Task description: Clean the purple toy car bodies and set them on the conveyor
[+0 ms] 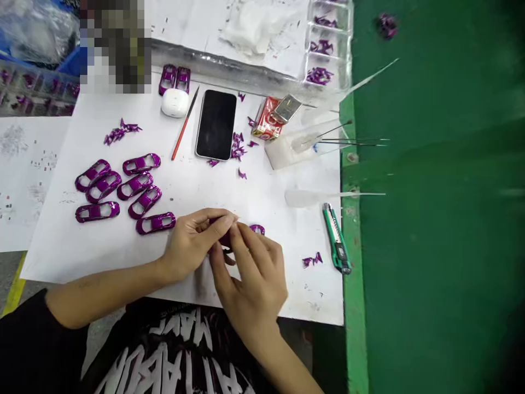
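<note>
My left hand (pixel 196 239) and my right hand (pixel 251 273) meet near the front edge of the white sheet (pixel 197 186), fingers pinched together around a small purple toy car body (pixel 256 229) that is mostly hidden between them. Only a purple sliver shows past my right fingers. Several finished purple car shells (pixel 123 189) lie in a cluster to the left of my left hand. A small heap of purple offcuts (pixel 312 259) rests to the right of my right hand.
A black phone (pixel 216 124), a red pencil (pixel 184 125), a white earbud case (pixel 175 102), a red packet (pixel 266 119) and thin brushes (pixel 348 141) lie further back. A green utility knife (pixel 336 238) sits at the right edge. A clear compartment tray (pixel 326 46) holds purple parts.
</note>
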`<state>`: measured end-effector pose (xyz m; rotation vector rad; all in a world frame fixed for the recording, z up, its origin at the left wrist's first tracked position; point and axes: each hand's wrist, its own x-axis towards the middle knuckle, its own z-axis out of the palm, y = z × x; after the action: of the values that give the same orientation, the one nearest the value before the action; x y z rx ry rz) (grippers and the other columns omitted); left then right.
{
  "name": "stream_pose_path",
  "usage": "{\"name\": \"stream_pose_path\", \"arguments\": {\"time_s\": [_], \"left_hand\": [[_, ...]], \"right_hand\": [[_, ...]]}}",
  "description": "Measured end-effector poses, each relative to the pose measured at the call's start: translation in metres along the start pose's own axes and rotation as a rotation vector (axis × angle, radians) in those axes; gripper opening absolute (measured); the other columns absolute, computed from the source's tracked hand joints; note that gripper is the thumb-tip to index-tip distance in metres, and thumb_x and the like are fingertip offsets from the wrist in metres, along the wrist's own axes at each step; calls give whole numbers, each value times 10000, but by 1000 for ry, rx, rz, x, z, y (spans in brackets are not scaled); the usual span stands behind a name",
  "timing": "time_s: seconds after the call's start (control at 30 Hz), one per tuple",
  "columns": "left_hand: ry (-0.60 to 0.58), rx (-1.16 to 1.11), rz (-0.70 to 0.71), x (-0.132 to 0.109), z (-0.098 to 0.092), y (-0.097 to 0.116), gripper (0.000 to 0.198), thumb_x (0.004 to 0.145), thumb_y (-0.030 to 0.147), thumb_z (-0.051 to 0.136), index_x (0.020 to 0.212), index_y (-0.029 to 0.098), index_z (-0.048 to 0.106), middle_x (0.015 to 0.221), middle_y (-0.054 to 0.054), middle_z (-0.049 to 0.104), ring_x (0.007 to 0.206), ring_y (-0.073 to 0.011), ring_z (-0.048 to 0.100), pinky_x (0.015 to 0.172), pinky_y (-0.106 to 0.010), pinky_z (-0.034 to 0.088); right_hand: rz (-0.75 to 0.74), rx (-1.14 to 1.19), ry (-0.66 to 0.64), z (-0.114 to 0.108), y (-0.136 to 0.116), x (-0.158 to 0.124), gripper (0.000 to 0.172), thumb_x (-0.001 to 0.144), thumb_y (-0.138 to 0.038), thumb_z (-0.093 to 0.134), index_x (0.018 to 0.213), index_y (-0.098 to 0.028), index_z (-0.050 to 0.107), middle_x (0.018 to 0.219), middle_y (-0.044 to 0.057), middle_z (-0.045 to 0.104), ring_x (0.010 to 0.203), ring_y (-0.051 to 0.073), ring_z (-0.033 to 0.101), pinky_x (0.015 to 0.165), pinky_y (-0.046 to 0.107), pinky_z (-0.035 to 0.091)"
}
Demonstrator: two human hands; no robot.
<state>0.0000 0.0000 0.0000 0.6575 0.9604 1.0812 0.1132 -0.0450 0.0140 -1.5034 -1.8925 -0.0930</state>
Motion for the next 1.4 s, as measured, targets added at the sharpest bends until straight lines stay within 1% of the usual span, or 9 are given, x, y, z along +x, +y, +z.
{"name": "stream_pose_path", "arguments": {"time_s": [0.13, 0.23, 0.37, 0.47, 0.57, 0.63, 0.77, 0.97, 1.4], "left_hand": [[-29, 134, 20, -9, 4, 4, 345, 968, 483, 742, 1100, 174, 823, 1008, -74, 821, 865, -176, 774, 723, -252, 670], [-149, 308, 317, -32, 1, 1, 344, 1074, 350, 600, 1379, 264, 735, 1238, -85, 782, 1003, -168, 749, 883, -290, 662], [-215, 388, 598, -91, -17, -15, 919, 923, 317, 826, 1686, 415, 322, 1376, -92, 679, 1138, -212, 692, 931, -322, 646], [-86, 390, 209, -139, -27, -23, 1002, 810, 304, 926, 1658, 363, 395, 1325, -104, 687, 1068, -238, 722, 871, -339, 651], [-27, 349, -314, -164, -29, -23, 625, 815, 180, 846, 1412, 233, 669, 1121, -80, 765, 918, -223, 743, 824, -340, 627], [-17, 273, -500, -164, -27, -25, 461, 773, 104, 768, 1226, 185, 745, 1037, -63, 780, 931, -237, 739, 875, -359, 604], [-28, 120, -599, -145, -19, -41, 189, 721, 80, 684, 891, 151, 725, 867, -34, 722, 898, -231, 697, 813, -318, 560], [219, -28, -705, -133, 3, -50, 135, 736, 64, 639, 766, 184, 585, 573, 75, 421, 528, -86, 401, 502, -215, 361], [335, -245, -922, -127, 18, -52, 220, 714, 45, 738, 799, 181, 587, 528, 111, 376, 404, -52, 321, 401, -200, 238]], "right_hand": [[57, -43, 34, 7, -4, -3, 339, 982, -176, 722, 1306, -100, 663, 1179, 206, 764, 1036, 310, 726, 837, 460, 653], [154, 146, -28, -17, -5, -3, 277, 995, -163, 693, 1272, -186, 697, 1140, 115, 787, 1017, 252, 764, 860, 404, 682], [307, 640, -345, -65, -7, -16, 518, 979, -193, 746, 1462, -339, 628, 1281, 36, 774, 1133, 240, 773, 956, 373, 693], [393, 820, -683, -82, -2, -31, 524, 980, -226, 753, 1465, -371, 617, 1225, 7, 798, 1064, 218, 800, 914, 312, 700], [419, 826, -984, -78, 5, -40, 324, 982, -270, 750, 1298, -336, 730, 1152, 4, 819, 957, 210, 818, 857, 288, 706], [394, 774, -1097, -71, 7, -38, 274, 987, -298, 734, 1260, -301, 762, 1139, 21, 823, 952, 223, 819, 860, 308, 709], [256, 623, -1253, -56, 7, -14, 257, 989, -328, 711, 1220, -249, 792, 1109, 42, 827, 969, 251, 818, 834, 338, 715], [-76, 303, -1464, -33, 12, 22, 159, 960, -225, 689, 1073, -206, 799, 1044, 89, 823, 842, 283, 806, 673, 382, 662], [190, -84, -1910, 11, -10, 53, 151, 801, -206, 817, 850, -228, 676, 817, 39, 751, 742, 239, 730, 557, 307, 514]]}}
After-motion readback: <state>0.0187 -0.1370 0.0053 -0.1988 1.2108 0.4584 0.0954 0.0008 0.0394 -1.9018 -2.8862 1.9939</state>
